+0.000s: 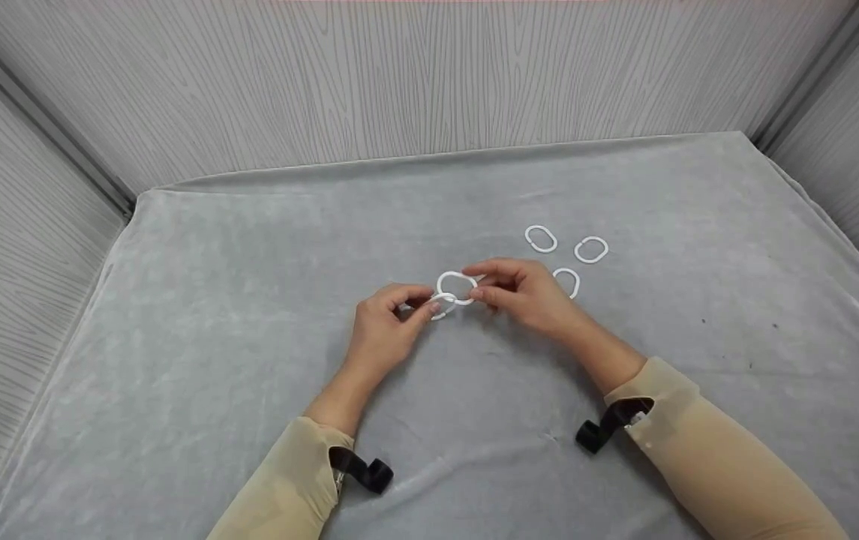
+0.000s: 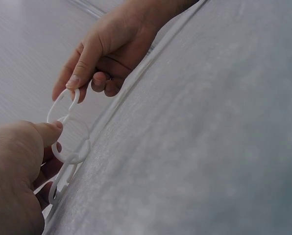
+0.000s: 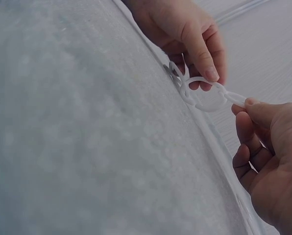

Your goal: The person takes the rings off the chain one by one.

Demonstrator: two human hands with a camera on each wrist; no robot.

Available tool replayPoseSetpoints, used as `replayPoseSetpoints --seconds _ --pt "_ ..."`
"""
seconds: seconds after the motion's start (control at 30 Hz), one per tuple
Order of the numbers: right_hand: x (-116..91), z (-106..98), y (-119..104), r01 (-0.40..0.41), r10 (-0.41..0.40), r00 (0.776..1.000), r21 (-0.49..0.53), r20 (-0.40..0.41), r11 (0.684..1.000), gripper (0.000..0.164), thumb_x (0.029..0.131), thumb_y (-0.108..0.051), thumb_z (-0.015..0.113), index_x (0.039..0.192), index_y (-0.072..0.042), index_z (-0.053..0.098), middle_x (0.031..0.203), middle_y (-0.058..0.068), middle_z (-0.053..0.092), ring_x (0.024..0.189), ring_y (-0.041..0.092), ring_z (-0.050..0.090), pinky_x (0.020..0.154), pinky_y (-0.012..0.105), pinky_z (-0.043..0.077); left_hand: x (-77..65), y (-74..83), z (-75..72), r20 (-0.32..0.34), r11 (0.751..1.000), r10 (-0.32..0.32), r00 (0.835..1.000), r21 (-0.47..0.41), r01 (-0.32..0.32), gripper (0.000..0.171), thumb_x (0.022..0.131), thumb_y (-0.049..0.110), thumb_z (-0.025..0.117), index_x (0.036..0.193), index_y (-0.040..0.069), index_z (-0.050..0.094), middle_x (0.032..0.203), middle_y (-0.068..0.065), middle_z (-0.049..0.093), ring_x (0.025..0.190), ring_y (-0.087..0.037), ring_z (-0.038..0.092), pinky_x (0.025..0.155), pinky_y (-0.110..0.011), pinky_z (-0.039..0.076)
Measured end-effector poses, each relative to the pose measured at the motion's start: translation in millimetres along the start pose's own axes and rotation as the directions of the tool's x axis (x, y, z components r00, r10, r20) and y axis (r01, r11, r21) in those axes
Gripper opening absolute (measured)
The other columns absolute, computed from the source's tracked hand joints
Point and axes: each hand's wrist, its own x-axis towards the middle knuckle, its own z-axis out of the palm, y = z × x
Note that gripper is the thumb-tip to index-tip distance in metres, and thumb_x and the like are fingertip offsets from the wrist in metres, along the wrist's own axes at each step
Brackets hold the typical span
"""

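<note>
My left hand [image 1: 391, 322] pinches a white oval ring [image 3: 209, 108] between thumb and fingers. Close by on the right, my right hand [image 1: 530, 296] pinches another white ring [image 1: 453, 274] by its edge. The two rings overlap and look linked where they meet. In the left wrist view, a third white ring [image 2: 54, 190] hangs from the left hand's ring, beside that hand's lower fingers. Both hands are just above the grey cloth, their fingertips a short way apart. Fingers partly hide the held rings.
Three loose white oval rings lie on the grey cloth [image 1: 249, 375] right of centre: one at the back [image 1: 542, 250], one farther right [image 1: 590, 261], and one partly behind the right hand [image 1: 578, 283]. Pale wood-patterned panels [image 1: 429, 75] stand behind and at both sides.
</note>
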Motion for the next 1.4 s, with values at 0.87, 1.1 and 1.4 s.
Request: replayPoseSetpoints --seconds 0.87,1.1,1.4 --pt "-1.0 -0.5 -1.1 0.016 -0.016 0.999 0.005 -0.037 1.0 0.029 0.096 -0.001 0.077 0.125 0.003 0.074 0.09 0.012 0.077 0.069 0.014 0.064 0.064 0.023 0.054 0.2 2.1 0.5 0.019 1.0 -0.029 0.999 0.006 0.029 0.01 0.093 0.011 0.084 0.103 0.011 0.084 0.092 0.003 0.076 0.081 -0.012 0.065 0.071 -0.024 0.051" --pt "-0.4 -1.3 -0.6 0.021 -0.022 0.999 -0.006 -0.038 1.0 0.029 0.096 -0.002 0.077 0.125 0.002 0.074 0.092 0.015 0.077 0.07 0.015 0.065 0.065 0.023 0.054 0.5 1.1 0.6 0.024 1.0 -0.022 0.999 0.02 0.022 0.009 0.093 0.01 0.084 0.102 0.01 0.084 0.09 0.003 0.075 0.08 -0.011 0.064 0.07 -0.023 0.049" --pt "-1.1 -0.5 -0.4 0.04 -0.039 0.998 0.013 -0.057 0.999 0.029 0.096 -0.001 0.076 0.125 0.003 0.074 0.092 0.023 0.075 0.067 0.015 0.064 0.064 0.025 0.054 -0.2 1.2 0.0 0.005 0.999 0.028 1.0 0.037 -0.029 0.006 0.094 0.01 0.082 0.1 0.009 0.084 0.089 0.003 0.074 0.079 -0.013 0.063 0.067 -0.024 0.047"
